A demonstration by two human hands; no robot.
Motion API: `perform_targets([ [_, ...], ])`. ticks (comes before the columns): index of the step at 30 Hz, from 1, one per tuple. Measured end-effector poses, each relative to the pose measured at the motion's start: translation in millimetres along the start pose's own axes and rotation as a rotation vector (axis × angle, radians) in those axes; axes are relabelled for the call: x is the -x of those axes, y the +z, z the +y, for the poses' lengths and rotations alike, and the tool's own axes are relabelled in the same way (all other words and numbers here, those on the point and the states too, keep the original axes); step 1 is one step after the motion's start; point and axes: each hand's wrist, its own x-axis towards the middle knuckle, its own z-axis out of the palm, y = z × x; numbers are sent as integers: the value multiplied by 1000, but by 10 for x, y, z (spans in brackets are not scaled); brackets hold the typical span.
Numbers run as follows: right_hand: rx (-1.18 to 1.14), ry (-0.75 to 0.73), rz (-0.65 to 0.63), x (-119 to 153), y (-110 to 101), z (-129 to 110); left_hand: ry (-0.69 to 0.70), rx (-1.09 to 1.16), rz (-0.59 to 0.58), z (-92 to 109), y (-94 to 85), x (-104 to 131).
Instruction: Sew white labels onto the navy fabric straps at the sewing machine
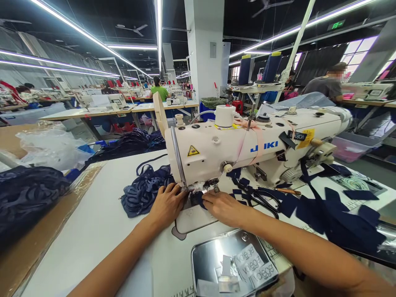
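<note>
Ahead of you, a square white pillar [202, 53] rises to a black ceiling [102, 20], where long white tube lights [159, 24] stretch away. High on your right are a bright paned window [357, 53] and a lit green sign [336, 25]. Left of the pillar runs a long pale wood-edged bench [69, 114]; grey floor [360, 170] shows at right.

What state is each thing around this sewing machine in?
Sewing machine, upright; running unclear.
Small navy piece at the stitching spot, partly hidden.
Navy straps, heaped in tangled loops.
Cut navy pieces, scattered.
Scissors, lying down; blades unclear.
Metal tray, holding labels.
Thread cones, standing upright.
Ceiling lights, lit.
</note>
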Motion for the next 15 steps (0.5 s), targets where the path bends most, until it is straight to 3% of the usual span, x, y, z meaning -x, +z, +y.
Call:
perform_targets([
  [15, 19, 72, -34, -69, -10, -146, -8, 40, -23, -24, 17, -16],
])
